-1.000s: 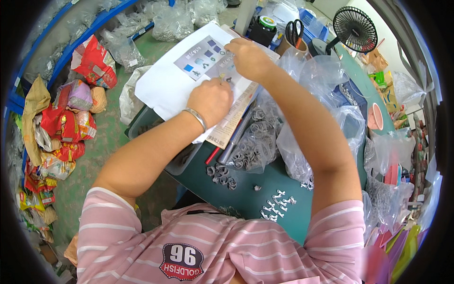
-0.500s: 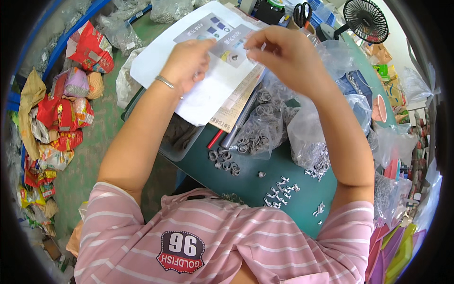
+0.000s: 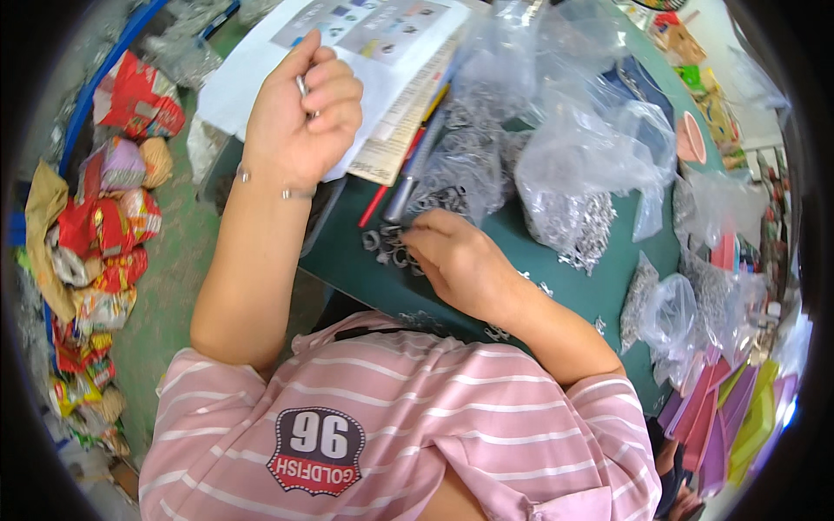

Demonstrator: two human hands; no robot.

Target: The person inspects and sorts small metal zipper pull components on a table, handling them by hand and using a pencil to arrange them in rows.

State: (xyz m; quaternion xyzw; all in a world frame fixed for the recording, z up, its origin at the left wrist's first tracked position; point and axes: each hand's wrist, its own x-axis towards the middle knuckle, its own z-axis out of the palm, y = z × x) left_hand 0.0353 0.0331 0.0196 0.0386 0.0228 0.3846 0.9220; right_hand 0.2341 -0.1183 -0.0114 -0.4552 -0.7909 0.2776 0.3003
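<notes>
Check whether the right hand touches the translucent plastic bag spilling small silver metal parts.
Apart: the head view shows green tabletop between the right hand and the translucent plastic bag.

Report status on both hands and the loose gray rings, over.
Left hand raised, curled on a shiny metal piece. Right hand at the loose gray rings, grip unclear. Clear bag and thin red rod close beyond.

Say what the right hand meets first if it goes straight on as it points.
The cluster of grey rings, right at the fingertips of the right hand; it may be touching them, depth is unclear.
</notes>
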